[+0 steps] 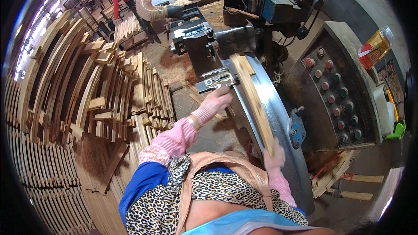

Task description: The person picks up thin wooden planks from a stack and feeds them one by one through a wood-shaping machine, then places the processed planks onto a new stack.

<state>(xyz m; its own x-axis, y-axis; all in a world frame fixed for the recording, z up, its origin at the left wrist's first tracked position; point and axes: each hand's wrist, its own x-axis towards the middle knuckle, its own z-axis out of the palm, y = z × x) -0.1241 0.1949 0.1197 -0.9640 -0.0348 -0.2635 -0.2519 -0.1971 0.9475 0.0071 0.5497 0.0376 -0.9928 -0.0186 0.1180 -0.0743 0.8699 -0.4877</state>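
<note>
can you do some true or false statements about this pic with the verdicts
1. The right hand is at the near end of a wooden strip. True.
2. The left hand grips the strip's middle. False: the left hand is apart from it, near a metal fixture.
3. The control panel is left of the curved metal table. False: it is on the right.
4. Stacked wood pieces stand at left. True.

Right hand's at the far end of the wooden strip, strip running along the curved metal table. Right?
Not the far end: the head view shows the right hand at the near end of the wooden strip, which does run along the curved metal table.
</note>
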